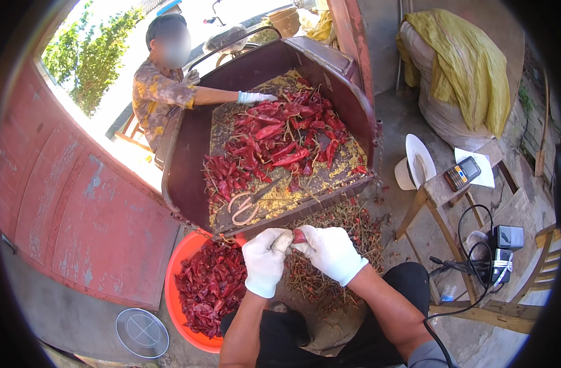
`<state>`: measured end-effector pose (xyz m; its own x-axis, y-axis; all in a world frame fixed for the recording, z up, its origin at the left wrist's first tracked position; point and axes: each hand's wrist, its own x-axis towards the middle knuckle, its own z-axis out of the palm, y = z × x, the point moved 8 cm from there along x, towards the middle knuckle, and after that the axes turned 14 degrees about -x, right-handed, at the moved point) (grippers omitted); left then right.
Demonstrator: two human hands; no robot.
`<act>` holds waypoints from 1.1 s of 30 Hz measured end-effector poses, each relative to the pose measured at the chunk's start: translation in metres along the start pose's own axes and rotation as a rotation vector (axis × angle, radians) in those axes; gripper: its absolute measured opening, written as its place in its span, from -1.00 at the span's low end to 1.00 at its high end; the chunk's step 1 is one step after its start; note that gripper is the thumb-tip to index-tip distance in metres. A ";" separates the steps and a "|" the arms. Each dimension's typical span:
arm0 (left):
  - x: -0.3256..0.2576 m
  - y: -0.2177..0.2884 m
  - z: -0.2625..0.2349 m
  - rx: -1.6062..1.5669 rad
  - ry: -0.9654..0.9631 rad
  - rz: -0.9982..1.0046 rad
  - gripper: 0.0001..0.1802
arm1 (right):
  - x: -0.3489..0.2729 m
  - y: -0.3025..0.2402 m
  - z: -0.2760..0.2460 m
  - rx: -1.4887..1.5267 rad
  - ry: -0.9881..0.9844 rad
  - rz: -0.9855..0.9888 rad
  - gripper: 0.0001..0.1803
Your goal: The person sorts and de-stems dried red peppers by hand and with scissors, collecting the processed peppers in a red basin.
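In front of me, both my hands wear white gloves and meet near the cart's front edge. My right hand (331, 253) is closed on a dried red pepper (299, 237), of which only a small part shows. My left hand (265, 259) is closed in a pinch right beside it; whatever lies between its fingers is too hidden to name. Just beyond, scissors (245, 210) with pinkish handles lie on the cart bed. A heap of dried red peppers (286, 132) covers much of that bed. Below my left hand, an orange basin (177, 306) holds many red pepper pieces (210, 285).
Across the dark red cart (191, 147), another person (164, 92) reaches a gloved hand (256, 98) into the heap. Cut stems (348, 245) litter the ground. A wooden stool (433, 190) with a handheld device (462, 174), a white hat (420, 161) and a round sieve (142, 332) stand around.
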<state>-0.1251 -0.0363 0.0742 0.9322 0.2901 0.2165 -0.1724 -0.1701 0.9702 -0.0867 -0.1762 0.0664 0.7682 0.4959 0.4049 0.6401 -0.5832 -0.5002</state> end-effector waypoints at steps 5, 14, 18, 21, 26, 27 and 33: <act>-0.003 -0.024 -0.003 -0.624 -0.017 -0.244 -0.76 | 0.000 -0.004 0.009 0.623 -0.265 0.185 -0.75; 0.002 -0.039 0.010 -1.163 -0.110 -0.328 -0.66 | 0.002 -0.002 0.033 1.275 -0.232 0.385 -0.75; 0.007 -0.046 0.003 -1.106 0.110 -0.384 -0.69 | -0.002 0.002 0.033 1.533 -0.256 0.473 -0.73; 0.021 -0.026 -0.044 -0.959 0.301 -0.089 -0.75 | -0.005 0.017 0.029 1.612 -0.230 0.581 -0.73; 0.010 0.006 -0.034 -0.271 0.242 -0.016 -0.81 | -0.005 0.018 0.030 1.534 -0.190 0.606 -0.74; 0.007 0.007 -0.030 -0.184 0.222 -0.002 -0.81 | -0.004 0.017 0.030 1.489 -0.197 0.610 -0.70; -0.006 0.031 -0.005 0.384 0.053 0.401 -0.85 | -0.002 0.017 0.024 1.217 -0.152 0.577 -0.63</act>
<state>-0.1378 -0.0391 0.1038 0.7987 0.1773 0.5750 -0.3724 -0.6049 0.7039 -0.0774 -0.1718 0.0391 0.8619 0.4876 -0.1392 -0.2473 0.1645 -0.9549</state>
